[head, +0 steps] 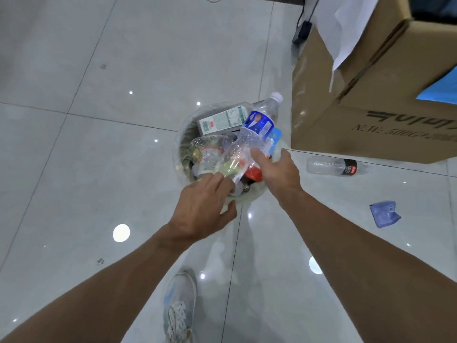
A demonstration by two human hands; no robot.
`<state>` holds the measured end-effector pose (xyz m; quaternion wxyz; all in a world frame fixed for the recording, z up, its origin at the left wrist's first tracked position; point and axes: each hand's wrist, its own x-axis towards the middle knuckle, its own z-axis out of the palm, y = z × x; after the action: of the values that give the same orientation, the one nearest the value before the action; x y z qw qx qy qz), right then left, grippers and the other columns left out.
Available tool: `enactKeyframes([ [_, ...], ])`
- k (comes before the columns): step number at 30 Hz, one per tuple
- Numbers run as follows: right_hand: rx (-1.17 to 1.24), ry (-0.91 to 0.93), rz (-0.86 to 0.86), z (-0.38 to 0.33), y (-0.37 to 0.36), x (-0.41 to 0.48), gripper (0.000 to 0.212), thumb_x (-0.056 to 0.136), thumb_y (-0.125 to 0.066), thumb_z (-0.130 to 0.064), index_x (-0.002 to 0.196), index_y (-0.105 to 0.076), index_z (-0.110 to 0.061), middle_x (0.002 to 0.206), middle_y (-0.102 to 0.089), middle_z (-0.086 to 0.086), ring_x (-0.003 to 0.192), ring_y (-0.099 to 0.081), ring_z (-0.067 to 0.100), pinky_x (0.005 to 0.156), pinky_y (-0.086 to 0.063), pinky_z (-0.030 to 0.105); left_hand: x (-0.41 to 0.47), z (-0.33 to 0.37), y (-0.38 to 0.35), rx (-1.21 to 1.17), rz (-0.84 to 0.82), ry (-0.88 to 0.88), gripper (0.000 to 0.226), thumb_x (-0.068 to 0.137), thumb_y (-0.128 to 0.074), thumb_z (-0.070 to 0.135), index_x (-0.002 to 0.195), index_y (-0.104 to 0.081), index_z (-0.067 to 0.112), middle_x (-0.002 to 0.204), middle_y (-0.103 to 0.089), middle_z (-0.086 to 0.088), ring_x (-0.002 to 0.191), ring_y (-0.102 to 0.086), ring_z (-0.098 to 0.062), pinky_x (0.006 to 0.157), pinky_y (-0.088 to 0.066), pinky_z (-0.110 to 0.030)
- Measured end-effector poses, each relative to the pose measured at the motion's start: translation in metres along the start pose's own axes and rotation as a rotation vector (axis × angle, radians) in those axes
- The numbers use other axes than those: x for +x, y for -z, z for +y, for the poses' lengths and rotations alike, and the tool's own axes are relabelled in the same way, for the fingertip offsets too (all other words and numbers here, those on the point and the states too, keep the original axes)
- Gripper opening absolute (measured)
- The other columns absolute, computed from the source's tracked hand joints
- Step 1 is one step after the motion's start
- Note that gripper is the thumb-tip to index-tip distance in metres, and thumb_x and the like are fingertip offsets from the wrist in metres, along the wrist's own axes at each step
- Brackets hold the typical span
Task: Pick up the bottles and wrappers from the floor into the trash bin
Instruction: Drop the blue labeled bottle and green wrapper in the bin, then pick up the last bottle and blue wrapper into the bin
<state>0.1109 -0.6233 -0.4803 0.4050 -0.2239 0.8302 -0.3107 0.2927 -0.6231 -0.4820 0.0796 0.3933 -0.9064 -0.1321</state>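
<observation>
Right hand (278,169) at frame centre grips base of blue-label bottle (259,125) over trash bin (178,144). Left hand (205,206) closed on clear wrapper (222,159). Bottle looks empty: light, crushable, slick; hold mid-body.

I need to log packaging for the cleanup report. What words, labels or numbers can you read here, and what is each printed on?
"N.W: 500G", roughly, the rest cut off: dark print on the cardboard box.
Large logo above it on the box: stylised, not readable.
Blue label on the bottle in the right hand: too blurred.
Green-and-white carton in the trash bin: barcode and small print, unreadable.
Black label on the bottle on the floor: too small.
</observation>
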Motion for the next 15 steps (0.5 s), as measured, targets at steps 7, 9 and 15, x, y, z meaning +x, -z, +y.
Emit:
enactKeyframes([
  [7, -0.232, -0.068, 0.075, 0.068, 0.104, 0.005, 0.068, 0.088, -0.053, -0.051, 0.142, -0.038, -0.013, 0.134, -0.053, 0.013, 0.125, -0.049, 0.029, 0.100, -0.040, 0.039, 0.053, 0.088, -0.019, -0.070, -0.004, -0.040, 0.020, 0.079, -0.060, 0.024, 0.099, -0.062, 0.019, 0.092, -0.061, 0.001, 0.084, -0.060, -0.020, 0.055, -0.041, -0.026],
  [9, -0.256, -0.106, 0.096, 0.099, 0.138, 0.004, 0.065, 0.088, -0.054, -0.048, 0.141, -0.039, -0.013, 0.133, -0.053, 0.013, 0.125, -0.049, 0.029, 0.100, -0.040, 0.040, 0.068, 0.121, -0.037, -0.096, -0.027, -0.057, 0.025, 0.081, -0.058, 0.024, 0.105, -0.061, 0.020, 0.099, -0.060, 0.002, 0.091, -0.060, -0.020, 0.060, -0.046, -0.030],
  [15, -0.301, -0.183, 0.167, 0.195, 0.233, 0.005, 0.060, 0.090, -0.053, -0.040, 0.142, -0.037, -0.014, 0.137, -0.048, 0.012, 0.125, -0.049, 0.031, 0.099, -0.041, 0.039, 0.099, 0.221, -0.106, -0.094, -0.146, 0.079, 0.038, 0.086, -0.055, 0.032, 0.122, -0.052, 0.021, 0.120, -0.054, 0.000, 0.108, -0.051, -0.023, 0.074, -0.047, -0.037],
])
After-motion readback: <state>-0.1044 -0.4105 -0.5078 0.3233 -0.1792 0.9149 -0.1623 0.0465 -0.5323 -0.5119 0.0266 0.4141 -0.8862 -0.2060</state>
